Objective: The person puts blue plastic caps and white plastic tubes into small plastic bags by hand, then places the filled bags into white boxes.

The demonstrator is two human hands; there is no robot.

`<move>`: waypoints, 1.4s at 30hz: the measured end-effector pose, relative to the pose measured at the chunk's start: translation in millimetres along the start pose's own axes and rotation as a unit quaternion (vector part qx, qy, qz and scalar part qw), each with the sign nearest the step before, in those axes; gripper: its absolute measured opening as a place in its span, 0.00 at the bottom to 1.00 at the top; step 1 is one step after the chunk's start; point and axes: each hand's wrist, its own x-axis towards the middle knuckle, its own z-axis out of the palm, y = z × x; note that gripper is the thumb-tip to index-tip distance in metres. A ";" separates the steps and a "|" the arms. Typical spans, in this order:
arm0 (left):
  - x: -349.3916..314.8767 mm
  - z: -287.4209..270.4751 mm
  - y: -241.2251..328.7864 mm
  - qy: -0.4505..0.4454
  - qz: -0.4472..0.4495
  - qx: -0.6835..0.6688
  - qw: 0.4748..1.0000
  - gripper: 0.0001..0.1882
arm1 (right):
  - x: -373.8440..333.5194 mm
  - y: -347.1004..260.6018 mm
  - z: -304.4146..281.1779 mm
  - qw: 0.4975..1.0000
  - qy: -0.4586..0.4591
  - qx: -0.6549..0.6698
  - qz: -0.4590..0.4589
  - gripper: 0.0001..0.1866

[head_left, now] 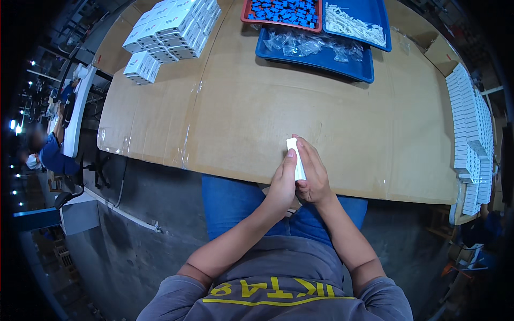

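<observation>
A small narrow white box (296, 159) stands between my two hands, just above the near edge of the cardboard-covered table (257, 117). My left hand (284, 179) presses on its left side, the thumb lying along the top. On the other side my right hand (316, 174) wraps round it, fingers stretched along its far end and thumb near its close end. Both palms hide most of the box's sides.
White boxes (171, 27) are stacked at the far left, with more white boxes (471, 128) along the right edge. At the back sit a red tray (243, 16) of blue pieces, a blue tray (386, 32) of white pieces and a blue tray (321, 65) of clear bags. A person (56, 152) sits off left.
</observation>
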 end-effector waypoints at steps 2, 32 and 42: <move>0.4 -0.3 -0.4 0.005 0.003 -0.006 1.000 0.31 | -0.6 -0.2 0.8 1.000 0.000 0.004 0.002 0.45; -4.8 -13.7 14.6 -0.071 0.280 0.162 0.943 0.34 | 3.0 -17.5 -4.4 0.973 -0.032 0.167 0.155 0.40; -22.1 -11.4 10.2 -0.065 0.277 0.128 0.950 0.43 | -2.8 -22.8 11.5 0.971 -0.035 0.201 0.120 0.45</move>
